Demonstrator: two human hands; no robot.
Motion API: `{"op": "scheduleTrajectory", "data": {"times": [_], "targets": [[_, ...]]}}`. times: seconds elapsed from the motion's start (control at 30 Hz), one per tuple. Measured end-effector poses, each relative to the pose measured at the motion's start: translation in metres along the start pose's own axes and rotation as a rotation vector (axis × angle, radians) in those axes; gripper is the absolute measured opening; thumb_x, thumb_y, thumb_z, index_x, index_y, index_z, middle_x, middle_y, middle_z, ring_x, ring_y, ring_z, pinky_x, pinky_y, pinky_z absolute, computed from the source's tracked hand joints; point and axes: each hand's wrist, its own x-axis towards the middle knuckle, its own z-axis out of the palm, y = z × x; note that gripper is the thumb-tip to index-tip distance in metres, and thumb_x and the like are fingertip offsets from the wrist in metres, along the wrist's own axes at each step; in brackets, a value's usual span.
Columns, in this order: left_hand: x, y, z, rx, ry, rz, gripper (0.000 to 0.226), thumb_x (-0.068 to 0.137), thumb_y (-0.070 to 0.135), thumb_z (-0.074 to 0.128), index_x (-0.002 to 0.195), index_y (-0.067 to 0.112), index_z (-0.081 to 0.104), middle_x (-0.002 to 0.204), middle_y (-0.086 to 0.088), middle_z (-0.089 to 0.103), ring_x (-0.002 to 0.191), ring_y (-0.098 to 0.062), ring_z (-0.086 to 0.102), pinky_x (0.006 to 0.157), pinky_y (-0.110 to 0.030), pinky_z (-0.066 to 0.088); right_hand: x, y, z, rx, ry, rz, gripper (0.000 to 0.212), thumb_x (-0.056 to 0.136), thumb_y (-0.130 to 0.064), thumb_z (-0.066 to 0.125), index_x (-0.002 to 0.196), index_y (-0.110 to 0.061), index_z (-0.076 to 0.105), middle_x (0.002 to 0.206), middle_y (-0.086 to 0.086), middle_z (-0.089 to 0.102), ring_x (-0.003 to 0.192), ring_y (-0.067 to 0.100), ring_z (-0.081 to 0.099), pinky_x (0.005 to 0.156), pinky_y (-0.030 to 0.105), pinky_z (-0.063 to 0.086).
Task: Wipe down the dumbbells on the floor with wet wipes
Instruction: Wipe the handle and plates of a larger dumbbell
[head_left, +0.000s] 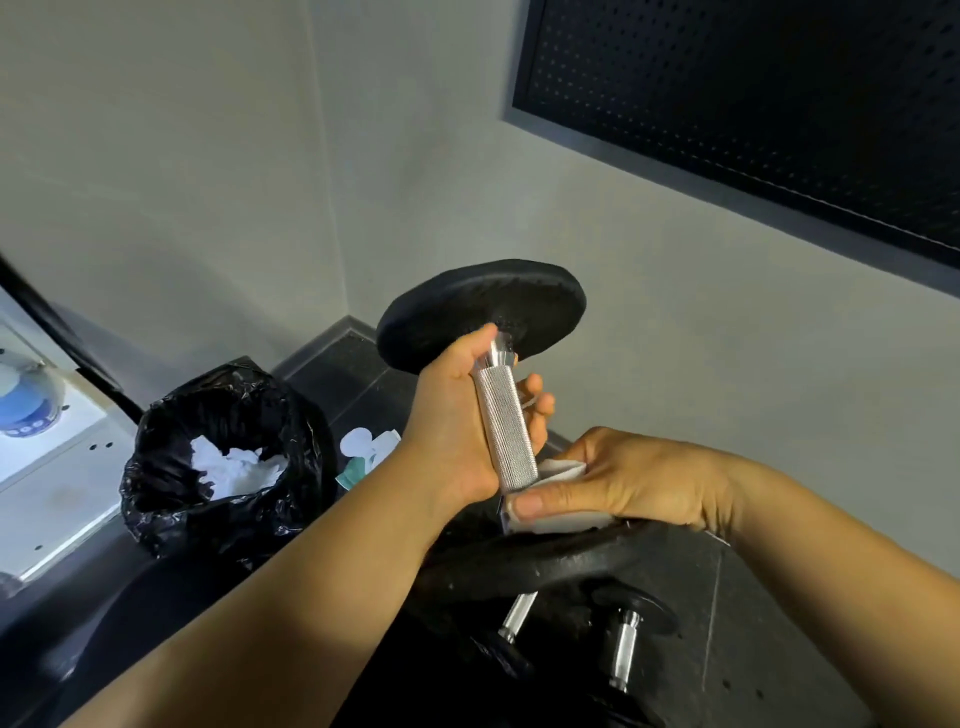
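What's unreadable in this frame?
Head view only:
Green-and-white wipe packet: half hidden behind the left forearm.
White wet wipe: mostly under the right grip.
Black-plated dumbbells on the floor: partly hidden by the lifted dumbbell's lower plate, dark.
Blue-labelled container: cut by left edge, blurred.

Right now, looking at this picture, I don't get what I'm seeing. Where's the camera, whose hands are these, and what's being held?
There is no machine here. This is one picture from a camera worn on a person's head, looking down at their own two hands. The left hand grips a dumbbell by its silver handle, holding it roughly upright. The right hand holds a white wet wipe against the handle's lower end, just above the bottom plate. To the left sits a black bin bag with crumpled white wipes inside. A second dumbbell lies on the dark floor below.
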Motion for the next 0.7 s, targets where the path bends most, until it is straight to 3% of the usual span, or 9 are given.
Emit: {"op": "scheduleTrajectory", "data": {"times": [0.07, 0.17, 0.27, 0.33, 0.4, 0.47, 0.53, 0.6, 0.7], "targets": [[-0.001, 0.000, 0.001, -0.027, 0.033, 0.003, 0.045, 0.083, 0.055, 0.060, 0.102, 0.014, 0.057, 0.085, -0.009, 0.059, 0.070, -0.025, 0.065, 0.063, -0.032, 0.053, -0.003, -0.002, -0.002, -0.019, 0.006, -0.040, 0.046, 0.066, -0.059, 0.070, 0.092, -0.022, 0.076, 0.092, -0.006, 0.075, 0.092, 0.010, 0.069, 0.095, 0.028, 0.048], [-0.005, 0.003, 0.002, -0.024, 0.014, 0.013, 0.051, 0.086, 0.056, 0.055, 0.112, 0.013, 0.054, 0.094, -0.013, 0.063, 0.080, -0.032, 0.070, 0.078, -0.043, 0.054, -0.010, -0.008, -0.006, 0.020, 0.147, -0.113, 0.028, 0.068, -0.046, 0.070, 0.071, -0.018, 0.074, 0.067, -0.008, 0.067, 0.062, 0.004, 0.059, 0.064, 0.015, 0.046], [-0.011, 0.008, 0.002, 0.026, -0.035, 0.011, 0.056, 0.088, 0.055, 0.052, 0.122, 0.011, 0.050, 0.103, -0.022, 0.067, 0.087, -0.036, 0.071, 0.079, -0.049, 0.056, -0.016, -0.014, -0.012, -0.009, 0.410, -0.217, 0.032, 0.065, -0.047, 0.065, 0.076, -0.019, 0.074, 0.079, 0.001, 0.064, 0.065, 0.012, 0.059, 0.056, 0.025, 0.045], [-0.015, 0.010, 0.002, 0.062, -0.068, 0.003, 0.055, 0.090, 0.054, 0.049, 0.121, 0.009, 0.052, 0.092, -0.021, 0.071, 0.078, -0.033, 0.072, 0.071, -0.045, 0.058, -0.016, -0.021, -0.014, -0.144, 0.604, -0.291, 0.033, 0.071, -0.052, 0.061, 0.074, -0.021, 0.072, 0.078, 0.000, 0.058, 0.066, 0.018, 0.057, 0.056, 0.035, 0.047], [-0.018, 0.010, 0.003, 0.101, -0.104, -0.014, 0.059, 0.090, 0.055, 0.046, 0.126, 0.007, 0.053, 0.106, -0.021, 0.070, 0.096, -0.035, 0.069, 0.084, -0.048, 0.054, -0.011, -0.027, -0.013, -0.316, 0.811, -0.401, 0.032, 0.086, -0.048, 0.060, 0.080, -0.018, 0.069, 0.076, -0.001, 0.059, 0.066, 0.021, 0.057, 0.058, 0.042, 0.049], [-0.020, 0.008, 0.003, 0.125, -0.139, -0.029, 0.063, 0.086, 0.053, 0.048, 0.131, 0.010, 0.052, 0.121, -0.021, 0.065, 0.109, -0.037, 0.064, 0.090, -0.051, 0.050, -0.004, -0.031, -0.008, -0.581, 1.030, -0.535, 0.022, 0.091, -0.039, 0.055, 0.091, -0.019, 0.065, 0.079, -0.003, 0.063, 0.066, 0.020, 0.058, 0.055, 0.041, 0.049], [-0.023, 0.007, 0.003, 0.124, -0.173, -0.039, 0.063, 0.082, 0.050, 0.053, 0.131, 0.012, 0.055, 0.124, -0.020, 0.063, 0.113, -0.037, 0.062, 0.095, -0.052, 0.048, 0.004, -0.036, -0.003, -0.833, 1.179, -0.645, 0.025, 0.095, -0.034, 0.049, 0.093, -0.017, 0.067, 0.078, 0.000, 0.062, 0.057, 0.020, 0.056, 0.045, 0.034, 0.046], [-0.022, 0.005, 0.002, 0.125, -0.182, -0.043, 0.058, 0.084, 0.048, 0.052, 0.128, 0.011, 0.058, 0.123, -0.019, 0.064, 0.114, -0.037, 0.060, 0.101, -0.054, 0.043, 0.011, -0.035, 0.002, -0.987, 1.189, -0.719, 0.027, 0.095, -0.029, 0.049, 0.091, -0.013, 0.070, 0.075, 0.005, 0.058, 0.049, 0.019, 0.050, 0.037, 0.031, 0.042], [-0.020, 0.004, -0.002, 0.127, -0.173, -0.033, 0.050, 0.086, 0.050, 0.050, 0.105, 0.010, 0.071, 0.098, -0.013, 0.071, 0.093, -0.029, 0.067, 0.092, -0.045, 0.049, 0.014, -0.023, 0.010, -0.822, 0.976, -0.695, 0.028, 0.090, -0.032, 0.053, 0.103, -0.013, 0.069, 0.087, 0.004, 0.051, 0.056, 0.018, 0.050, 0.044, 0.036, 0.047]]}}
